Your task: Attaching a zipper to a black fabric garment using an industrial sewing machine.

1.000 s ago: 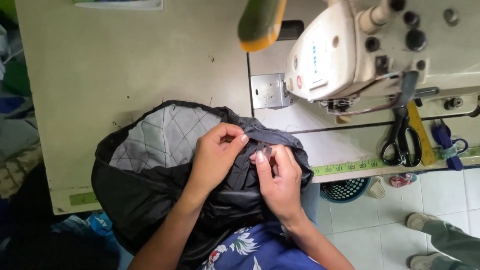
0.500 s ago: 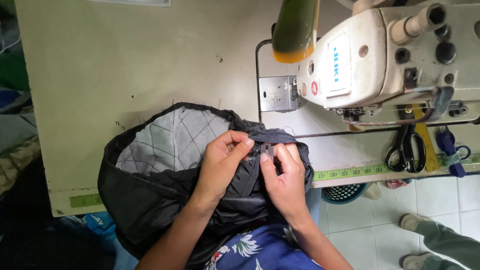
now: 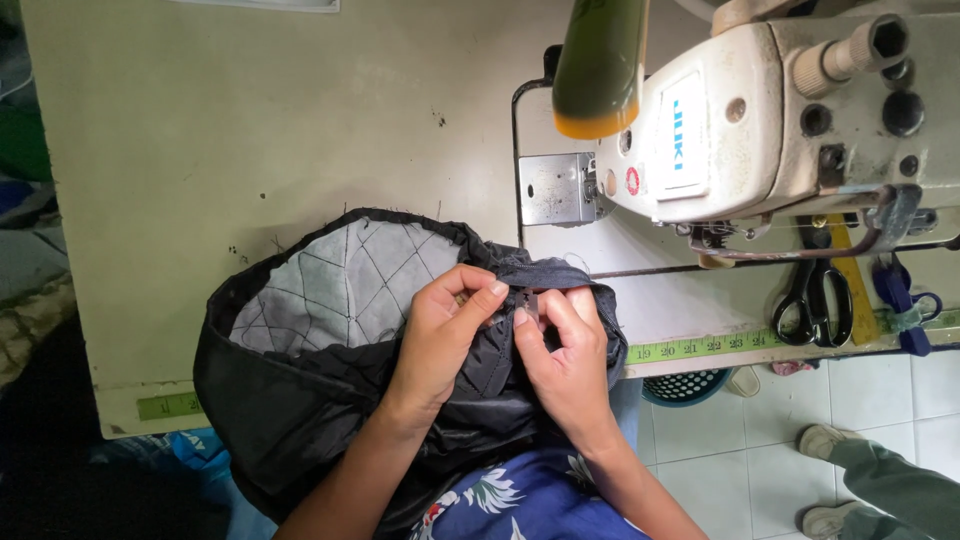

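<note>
A black garment (image 3: 300,400) with a grey quilted lining (image 3: 340,285) lies bunched at the near edge of the sewing table and over my lap. My left hand (image 3: 445,330) pinches its dark upper edge from the left. My right hand (image 3: 565,345) pinches the same edge from the right, fingertips almost touching the left ones. Between the fingers sits a small dark metal piece (image 3: 528,300), possibly a zipper slider; I cannot tell for sure.
A white industrial sewing machine (image 3: 760,130) stands at the right, its needle plate (image 3: 555,190) just beyond the hands. Black scissors (image 3: 812,300) and blue-handled snips (image 3: 900,300) lie under it. A measuring tape (image 3: 700,347) runs along the table edge. Another person's shoes (image 3: 830,440) are at the lower right.
The view has shifted and closed in on the hands. Both hands keep pinching the garment's edge with small finger adjustments.
</note>
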